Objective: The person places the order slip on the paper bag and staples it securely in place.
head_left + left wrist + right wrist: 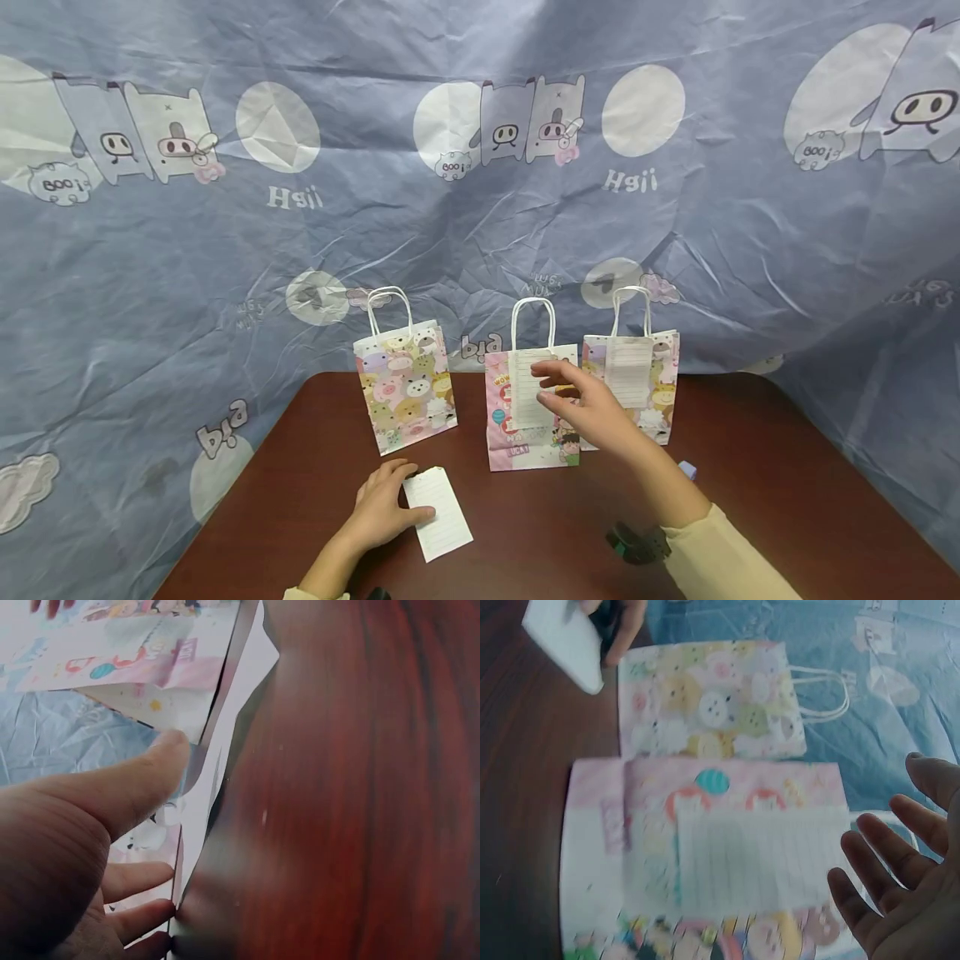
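My left hand [384,505] is low over a lined white paper card [442,521] on the table, its fingers at the card's left edge. In the left wrist view the thumb [161,769] is outstretched above the card [206,795], which looks slightly curved off the tabletop. Whether the thumb presses it, I cannot tell. My right hand [585,408] hovers in front of the middle paper bag [498,450], fingers spread and holding nothing. A lined card [757,859] hangs on that pink-and-white bag's front.
A cartoon-animal paper bag [408,400] stands at the left, and a similar one [663,392] with a lined card [628,373] at the right. A small bluish object [687,470] and a dark object [630,543] lie near my right forearm. Printed cloth [465,233] hangs behind.
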The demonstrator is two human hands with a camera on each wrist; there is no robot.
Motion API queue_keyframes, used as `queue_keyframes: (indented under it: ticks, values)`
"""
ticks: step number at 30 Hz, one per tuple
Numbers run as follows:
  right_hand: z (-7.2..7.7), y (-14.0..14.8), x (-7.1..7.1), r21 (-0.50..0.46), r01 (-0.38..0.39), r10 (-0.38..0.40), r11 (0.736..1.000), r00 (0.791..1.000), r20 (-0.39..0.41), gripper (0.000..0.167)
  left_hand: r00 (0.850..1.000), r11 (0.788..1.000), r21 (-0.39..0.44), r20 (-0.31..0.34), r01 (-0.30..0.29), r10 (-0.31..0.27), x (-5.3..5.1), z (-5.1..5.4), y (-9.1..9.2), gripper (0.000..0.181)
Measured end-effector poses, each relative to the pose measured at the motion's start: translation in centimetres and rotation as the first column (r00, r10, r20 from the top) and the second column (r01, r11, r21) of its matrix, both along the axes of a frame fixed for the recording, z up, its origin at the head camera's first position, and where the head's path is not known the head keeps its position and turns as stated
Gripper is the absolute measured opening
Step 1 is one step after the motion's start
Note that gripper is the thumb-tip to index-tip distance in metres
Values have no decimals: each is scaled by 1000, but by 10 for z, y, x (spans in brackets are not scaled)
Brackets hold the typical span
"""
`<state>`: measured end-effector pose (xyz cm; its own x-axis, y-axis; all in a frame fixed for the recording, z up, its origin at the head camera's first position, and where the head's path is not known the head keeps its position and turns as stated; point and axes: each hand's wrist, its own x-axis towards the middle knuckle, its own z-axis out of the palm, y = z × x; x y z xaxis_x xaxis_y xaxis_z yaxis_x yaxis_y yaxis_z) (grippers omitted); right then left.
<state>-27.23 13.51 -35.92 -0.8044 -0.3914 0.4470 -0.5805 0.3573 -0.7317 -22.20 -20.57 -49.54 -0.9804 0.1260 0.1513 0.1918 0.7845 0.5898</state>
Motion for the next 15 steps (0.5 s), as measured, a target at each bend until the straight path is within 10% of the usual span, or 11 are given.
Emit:
queue_keyframes:
  ticks: [15]
  values:
    - [19,-70,-20,-130,-168,196,977,951,239,44,1000,1000,8,-15,-26,26,3,-6,1,81]
